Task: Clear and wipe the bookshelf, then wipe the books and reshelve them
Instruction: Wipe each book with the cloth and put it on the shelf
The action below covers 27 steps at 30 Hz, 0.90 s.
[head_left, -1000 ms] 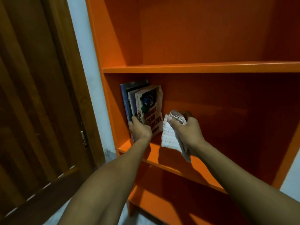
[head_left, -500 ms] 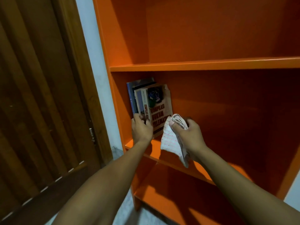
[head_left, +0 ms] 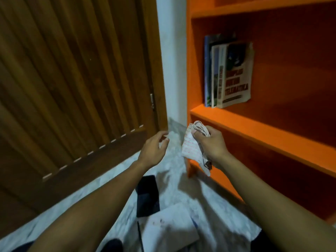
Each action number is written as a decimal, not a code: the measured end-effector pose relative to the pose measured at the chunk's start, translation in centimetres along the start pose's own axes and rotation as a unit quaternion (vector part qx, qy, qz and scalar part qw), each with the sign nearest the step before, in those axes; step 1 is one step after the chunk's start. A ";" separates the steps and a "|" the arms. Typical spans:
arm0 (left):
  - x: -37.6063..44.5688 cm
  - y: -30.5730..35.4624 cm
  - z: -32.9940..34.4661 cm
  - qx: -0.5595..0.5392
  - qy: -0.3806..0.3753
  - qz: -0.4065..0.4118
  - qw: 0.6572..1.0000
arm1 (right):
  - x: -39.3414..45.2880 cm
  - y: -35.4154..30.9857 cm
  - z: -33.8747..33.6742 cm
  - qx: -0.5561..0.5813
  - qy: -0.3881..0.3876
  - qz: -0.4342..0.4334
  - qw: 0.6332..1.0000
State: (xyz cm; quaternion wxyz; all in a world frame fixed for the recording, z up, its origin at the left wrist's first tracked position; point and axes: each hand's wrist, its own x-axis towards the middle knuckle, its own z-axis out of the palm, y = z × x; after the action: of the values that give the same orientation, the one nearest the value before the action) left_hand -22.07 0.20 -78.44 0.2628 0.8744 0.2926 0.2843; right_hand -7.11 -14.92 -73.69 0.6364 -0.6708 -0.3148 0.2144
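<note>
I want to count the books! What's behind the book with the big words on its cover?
Behind the front book on the orange shelf, more books stand tucked against the side wall. Only their edges show, so their covers are hidden and the exact count is unclear.

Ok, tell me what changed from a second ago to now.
The left hand let go of the books and pulled back from the shelf, now empty over the floor. The right hand drew back too. Unchanged: its grip on the cloth, and the books standing at the shelf's left end.
</note>
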 end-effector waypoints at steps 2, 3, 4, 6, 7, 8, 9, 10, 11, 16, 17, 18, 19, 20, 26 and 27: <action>-3.4 -3.7 0.6 -0.003 -0.034 -0.059 0.998 | -1.1 1.6 2.0 -0.015 -0.023 0.008 1.000; -4.9 -5.5 1.1 -0.001 -0.055 -0.092 0.994 | -1.6 2.4 2.9 -0.022 -0.036 0.013 0.999; -6.4 -7.1 1.8 0.002 -0.079 -0.123 0.989 | -2.1 3.5 3.6 -0.025 -0.047 0.017 0.998; -9.3 -9.8 3.3 0.017 -0.120 -0.170 0.978 | -3.0 5.1 4.8 -0.040 -0.075 0.026 0.996; -10.5 -10.9 4.2 0.028 -0.138 -0.188 0.972 | -3.3 5.7 5.3 -0.056 -0.090 0.028 0.994; -11.7 -11.8 5.1 0.033 -0.158 -0.204 0.966 | -3.5 6.4 5.8 -0.067 -0.102 0.028 0.992; -12.7 -12.9 6.2 0.035 -0.180 -0.219 0.958 | -3.7 6.9 6.3 -0.078 -0.112 0.029 0.990; -13.6 -13.7 7.3 0.037 -0.202 -0.233 0.951 | -3.6 7.3 6.9 -0.087 -0.123 0.028 0.988; -14.3 -14.4 8.3 0.040 -0.220 -0.246 0.943 | -3.7 7.5 7.3 -0.100 -0.136 0.029 0.985; -15.4 -16.8 13.2 0.052 -0.305 -0.263 0.914 | -3.4 8.1 7.9 -0.120 -0.154 0.037 0.980; -15.4 -17.2 14.0 0.050 -0.315 -0.271 0.908 | -3.3 8.1 7.9 -0.118 -0.153 0.042 0.980; -15.4 -17.5 14.8 0.054 -0.325 -0.280 0.902 | -3.1 8.2 7.7 -0.114 -0.153 0.049 0.980; -15.4 -18.2 15.7 0.063 -0.338 -0.287 0.894 | -3.0 8.3 7.5 -0.110 -0.155 0.056 0.980; -15.4 -18.5 16.2 0.080 -0.356 -0.289 0.885 | -2.9 8.3 7.4 -0.106 -0.153 0.061 0.981; -15.7 -20.5 18.4 0.138 -0.411 -0.291 0.853 | -2.3 9.0 6.7 -0.093 -0.129 0.067 0.985; -15.7 -20.9 18.7 0.137 -0.407 -0.289 0.855 | -2.2 9.1 6.6 -0.091 -0.130 0.069 0.985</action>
State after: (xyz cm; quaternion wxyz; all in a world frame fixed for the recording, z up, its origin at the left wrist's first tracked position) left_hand -27.93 -1.26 -109.98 0.3064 0.8150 0.4353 -0.2290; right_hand -11.90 -11.63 -83.57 0.5103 -0.7123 -0.3660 0.3135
